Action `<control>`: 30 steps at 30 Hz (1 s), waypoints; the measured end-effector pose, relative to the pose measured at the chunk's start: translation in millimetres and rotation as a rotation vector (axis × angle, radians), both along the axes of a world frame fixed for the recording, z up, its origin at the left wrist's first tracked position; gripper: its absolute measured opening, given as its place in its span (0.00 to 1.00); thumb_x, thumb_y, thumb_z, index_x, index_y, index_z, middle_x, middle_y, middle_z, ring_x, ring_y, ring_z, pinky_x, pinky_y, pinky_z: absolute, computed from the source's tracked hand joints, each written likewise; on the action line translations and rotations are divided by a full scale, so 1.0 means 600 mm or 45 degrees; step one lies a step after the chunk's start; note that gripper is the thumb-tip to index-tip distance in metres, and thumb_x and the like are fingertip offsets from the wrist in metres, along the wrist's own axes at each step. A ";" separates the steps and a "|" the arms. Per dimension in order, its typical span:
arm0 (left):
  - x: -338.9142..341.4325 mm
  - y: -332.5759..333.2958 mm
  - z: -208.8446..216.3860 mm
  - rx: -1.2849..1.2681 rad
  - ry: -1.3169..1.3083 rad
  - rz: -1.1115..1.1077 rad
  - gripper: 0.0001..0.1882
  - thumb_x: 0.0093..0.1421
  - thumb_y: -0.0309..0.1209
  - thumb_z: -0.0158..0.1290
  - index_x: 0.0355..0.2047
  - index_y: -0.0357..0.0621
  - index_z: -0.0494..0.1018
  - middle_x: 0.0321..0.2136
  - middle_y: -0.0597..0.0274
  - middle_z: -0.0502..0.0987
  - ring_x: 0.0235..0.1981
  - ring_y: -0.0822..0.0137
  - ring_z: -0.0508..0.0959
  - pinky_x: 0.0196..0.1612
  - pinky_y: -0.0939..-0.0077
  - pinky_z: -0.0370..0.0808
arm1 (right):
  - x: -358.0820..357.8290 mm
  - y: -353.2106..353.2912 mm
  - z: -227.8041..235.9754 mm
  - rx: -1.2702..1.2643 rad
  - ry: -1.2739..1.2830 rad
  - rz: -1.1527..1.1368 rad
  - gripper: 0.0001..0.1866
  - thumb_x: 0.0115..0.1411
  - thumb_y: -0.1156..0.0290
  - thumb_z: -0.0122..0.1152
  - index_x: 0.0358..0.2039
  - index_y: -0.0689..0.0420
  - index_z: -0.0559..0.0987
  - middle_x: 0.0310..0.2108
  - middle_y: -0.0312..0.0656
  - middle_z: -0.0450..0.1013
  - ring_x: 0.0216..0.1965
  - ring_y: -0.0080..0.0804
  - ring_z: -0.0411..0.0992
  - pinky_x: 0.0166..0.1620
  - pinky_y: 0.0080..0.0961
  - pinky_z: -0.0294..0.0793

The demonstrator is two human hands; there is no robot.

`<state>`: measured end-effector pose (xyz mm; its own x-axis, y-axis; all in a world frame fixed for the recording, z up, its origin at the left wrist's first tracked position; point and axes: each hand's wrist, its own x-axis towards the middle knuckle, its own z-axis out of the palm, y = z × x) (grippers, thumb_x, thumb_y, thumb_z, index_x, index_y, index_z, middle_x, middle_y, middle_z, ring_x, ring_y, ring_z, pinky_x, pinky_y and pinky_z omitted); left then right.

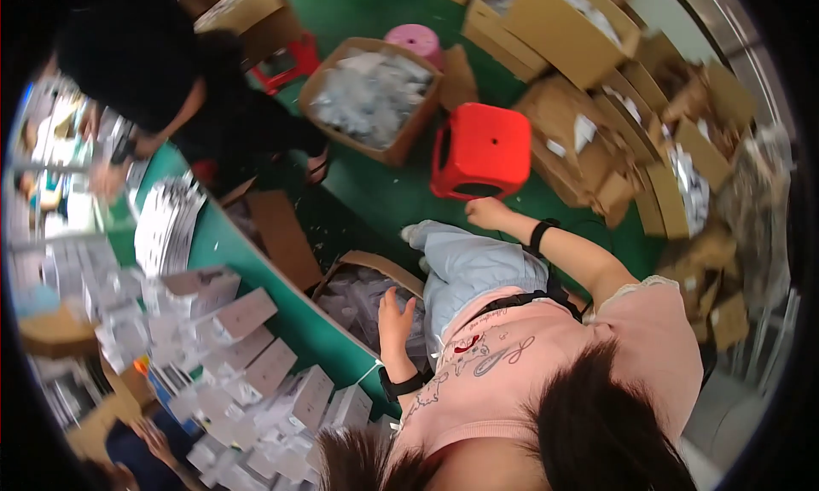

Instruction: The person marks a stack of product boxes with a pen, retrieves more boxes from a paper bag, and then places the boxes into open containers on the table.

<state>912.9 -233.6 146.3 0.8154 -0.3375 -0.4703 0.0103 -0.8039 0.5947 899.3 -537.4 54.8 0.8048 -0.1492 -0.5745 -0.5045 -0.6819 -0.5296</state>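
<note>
My left hand (394,322) is raised beside the green tabletop's edge, with thumb and fingers apart and nothing in it. Close behind it is a carton (371,261) holding clear plastic pieces (351,296). My right hand (489,213) has its fingers curled in, right at the lower edge of a red plastic stool (486,145). Whether it touches the stool or holds something small, I cannot make out. Many small white boxes (235,313) stand in rows on the green table (294,307) to my left.
Behind the table stands a person in black (128,56), handling a dark tool. A large carton of clear-wrapped pieces (371,98) sits on the green floor, with a pink stool (414,40) behind. Brown cartons (572,30) crowd the right. Stacked printed sheets (166,222) lie on the table.
</note>
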 end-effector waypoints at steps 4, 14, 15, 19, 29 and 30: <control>-0.066 -0.152 -0.021 0.036 0.119 -0.392 0.26 0.47 0.34 0.54 0.45 0.37 0.62 0.39 0.40 0.68 0.41 0.45 0.68 0.41 0.62 0.66 | -0.280 -0.209 -0.011 -0.211 0.116 -0.579 0.10 0.44 0.68 0.50 0.26 0.57 0.76 0.28 0.50 0.72 0.32 0.47 0.70 0.36 0.37 0.70; -0.263 -0.656 -0.107 0.255 0.179 -0.896 0.26 0.47 0.35 0.54 0.46 0.37 0.62 0.39 0.42 0.67 0.41 0.47 0.68 0.42 0.62 0.67 | -0.732 -0.484 -0.109 -0.115 0.273 -1.097 0.11 0.46 0.67 0.50 0.28 0.57 0.76 0.24 0.45 0.74 0.26 0.35 0.72 0.34 0.28 0.70; -0.291 -0.725 -0.118 0.266 0.175 -0.920 0.26 0.47 0.35 0.54 0.46 0.37 0.62 0.39 0.42 0.67 0.41 0.47 0.68 0.42 0.62 0.67 | -0.770 -0.534 -0.121 -0.102 0.274 -1.121 0.11 0.46 0.67 0.50 0.28 0.57 0.76 0.24 0.45 0.74 0.26 0.35 0.72 0.34 0.28 0.70; -0.438 -1.032 -0.207 0.137 0.156 -1.052 0.27 0.46 0.34 0.55 0.45 0.36 0.61 0.40 0.42 0.67 0.42 0.45 0.67 0.43 0.60 0.66 | -0.958 -0.782 -0.265 0.013 0.330 -1.279 0.11 0.46 0.67 0.50 0.27 0.57 0.76 0.23 0.42 0.73 0.23 0.32 0.72 0.33 0.26 0.71; -0.672 -1.585 -0.485 0.383 0.241 -0.741 0.27 0.46 0.32 0.55 0.46 0.35 0.61 0.43 0.42 0.63 0.45 0.46 0.64 0.47 0.62 0.63 | -0.961 -1.548 -0.735 1.041 -0.327 -2.031 0.17 0.44 0.72 0.59 0.36 0.60 0.71 0.27 0.40 0.72 0.26 0.28 0.70 0.28 0.22 0.69; -0.680 -1.634 -0.534 0.387 0.253 -0.751 0.27 0.46 0.32 0.55 0.46 0.35 0.61 0.43 0.42 0.63 0.45 0.46 0.64 0.47 0.62 0.63 | -0.936 -1.607 -0.804 1.016 -0.350 -2.027 0.18 0.48 0.74 0.57 0.40 0.62 0.68 0.27 0.39 0.72 0.26 0.24 0.69 0.26 0.18 0.68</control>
<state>504.9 -1213.8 -174.2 0.4248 -0.5276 -0.7357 -0.3939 -0.8394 0.3746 337.5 -1501.8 -427.4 0.2554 -0.5764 -0.7762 -0.2026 0.7531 -0.6259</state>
